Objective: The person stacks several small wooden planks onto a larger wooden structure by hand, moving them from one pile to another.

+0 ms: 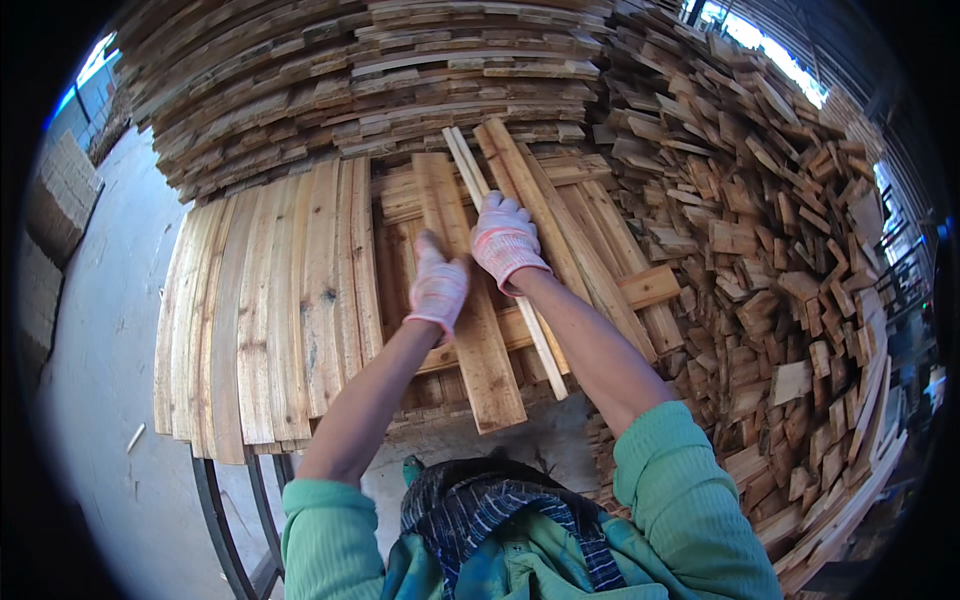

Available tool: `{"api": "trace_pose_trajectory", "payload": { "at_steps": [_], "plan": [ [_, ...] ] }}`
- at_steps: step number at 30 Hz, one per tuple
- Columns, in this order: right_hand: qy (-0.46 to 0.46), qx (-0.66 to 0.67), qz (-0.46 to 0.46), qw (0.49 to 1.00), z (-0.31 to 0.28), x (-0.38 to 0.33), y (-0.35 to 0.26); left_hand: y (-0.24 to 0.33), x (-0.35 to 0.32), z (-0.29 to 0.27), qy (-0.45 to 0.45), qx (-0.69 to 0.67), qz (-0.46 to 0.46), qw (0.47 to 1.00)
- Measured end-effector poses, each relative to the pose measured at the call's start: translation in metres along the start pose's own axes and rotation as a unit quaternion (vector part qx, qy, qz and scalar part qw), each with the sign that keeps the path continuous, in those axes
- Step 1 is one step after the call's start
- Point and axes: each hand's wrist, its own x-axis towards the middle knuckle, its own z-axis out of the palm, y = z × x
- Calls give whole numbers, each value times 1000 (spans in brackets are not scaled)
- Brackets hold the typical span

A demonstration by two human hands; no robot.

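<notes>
My right hand (505,242), in a pale pink-and-white knit glove, is closed over narrow pale wood strips (541,345) that slant across the boards. My left hand (438,288), gloved alike, is blurred by motion at the left edge of a loose wooden board (486,370); how its fingers are set does not show clearly. That board lies lengthwise between the two hands and reaches past the near edge of the layer below. Right of the strips, another long plank (545,205) leans over crosswise pieces.
Planks laid side by side (270,300) cover the left of the pile, above a dark metal frame (212,515). Tall stacked boards (400,75) stand at the far side. Short offcuts (760,240) heap up on the right. Grey floor (100,330) runs along the left.
</notes>
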Motion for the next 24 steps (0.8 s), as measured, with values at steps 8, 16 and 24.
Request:
{"api": "trace_pose_trajectory", "payload": {
  "at_steps": [8,16,24],
  "plan": [
    [29,-48,-76,995,-1,-20,19,110,-25,-180,-92,-156,-82,980],
    [-101,120,11,988,-8,-8,6,4,-61,-250,-2,498,-85,863],
    [-156,207,-29,965,38,-9,-72,2,-68,-251,23,477,-72,875]
  ]
}}
